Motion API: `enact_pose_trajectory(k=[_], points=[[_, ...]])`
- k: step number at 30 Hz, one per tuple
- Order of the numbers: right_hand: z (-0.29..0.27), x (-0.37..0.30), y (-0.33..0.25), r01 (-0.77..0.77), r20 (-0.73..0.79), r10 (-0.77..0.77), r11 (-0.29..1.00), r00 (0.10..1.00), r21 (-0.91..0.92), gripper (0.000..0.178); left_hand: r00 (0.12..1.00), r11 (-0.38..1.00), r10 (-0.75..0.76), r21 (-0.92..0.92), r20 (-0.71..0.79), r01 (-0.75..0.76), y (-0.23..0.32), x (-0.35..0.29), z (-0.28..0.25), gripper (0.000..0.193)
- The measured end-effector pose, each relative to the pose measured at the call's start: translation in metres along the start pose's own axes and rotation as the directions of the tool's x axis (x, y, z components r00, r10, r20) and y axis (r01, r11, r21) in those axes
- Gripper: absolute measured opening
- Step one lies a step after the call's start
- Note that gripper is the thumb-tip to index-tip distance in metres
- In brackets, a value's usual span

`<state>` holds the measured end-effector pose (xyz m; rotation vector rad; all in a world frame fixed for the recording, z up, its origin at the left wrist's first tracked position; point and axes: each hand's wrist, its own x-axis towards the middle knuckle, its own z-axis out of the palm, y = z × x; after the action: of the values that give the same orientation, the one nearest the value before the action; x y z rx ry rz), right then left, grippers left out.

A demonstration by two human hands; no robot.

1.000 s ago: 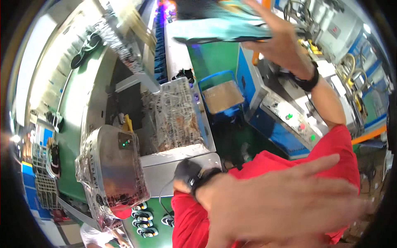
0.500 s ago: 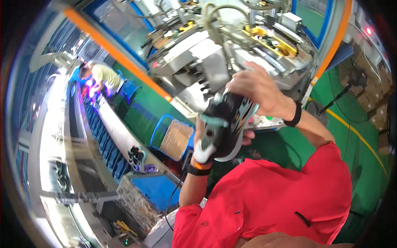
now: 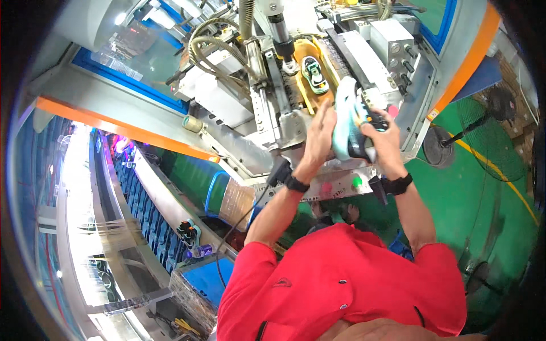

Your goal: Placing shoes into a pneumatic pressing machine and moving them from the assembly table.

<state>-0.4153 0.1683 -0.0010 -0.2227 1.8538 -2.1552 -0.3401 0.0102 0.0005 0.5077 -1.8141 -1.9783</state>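
Note:
In front of the machine, my right hand (image 3: 387,142) is closed on a black and white shoe with pale mint parts (image 3: 348,119), its thumb and fingers at the upper. The shoe is tilted on its side, its pale sole turned toward my left hand (image 3: 320,139). That hand is held flat with fingers stretched out; it is beside the sole, and I cannot tell whether it touches. Just beyond, another shoe (image 3: 314,75) in black and mint lies in a yellow holder (image 3: 307,101) in the machine.
A press cylinder (image 3: 280,31) stands over the holder, with ribbed hoses (image 3: 219,42) to its left. An orange-edged frame (image 3: 131,128) borders the machine. At left runs a conveyor (image 3: 153,182) with a shoe (image 3: 187,232) near a blue-topped box (image 3: 210,278). A fan (image 3: 489,136) stands right.
Both hands and the shoe have moved up and right to the machine. The shoe has been turned, and my left hand has shifted from beneath it to its sole side. The view has swung too.

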Motion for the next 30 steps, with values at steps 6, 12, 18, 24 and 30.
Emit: enact_pose_trajectory(k=[6, 12, 18, 24, 30], points=[[-0.028, 0.026, -0.012, 0.131, -0.172, -0.146, 0.987, 0.974, -0.095, 0.048, 0.954, 0.807, -0.022, 0.557, -0.301, 0.194, -0.082, 0.177, -0.07, 0.075], [-0.02, 0.06, -0.026, 0.205, -0.224, -0.32, 0.885, 0.921, -0.418, 0.048, 0.916, 0.628, 0.022, 0.719, -0.399, 0.298, -0.145, 0.262, -0.097, 0.065], [0.042, 0.194, -0.056, 0.214, 0.077, -0.236, 0.637, 0.969, -0.741, 0.051, 0.873, 0.835, -0.476, -0.364, -0.105, 0.412, -0.071, 0.177, -0.129, 0.018], [0.219, 0.264, 0.004, 0.308, 0.334, 0.045, 0.288, 0.941, -0.907, 0.049, 0.885, 0.774, -0.465, -0.495, -0.018, 0.396, 0.023, -0.031, -0.195, 0.039], [0.272, 0.282, 0.148, 0.257, 0.228, -0.136, 0.263, 0.964, -0.93, 0.037, 0.801, 0.929, -0.342, -0.305, -0.492, 0.21, 0.06, -0.181, -0.245, 0.05]])
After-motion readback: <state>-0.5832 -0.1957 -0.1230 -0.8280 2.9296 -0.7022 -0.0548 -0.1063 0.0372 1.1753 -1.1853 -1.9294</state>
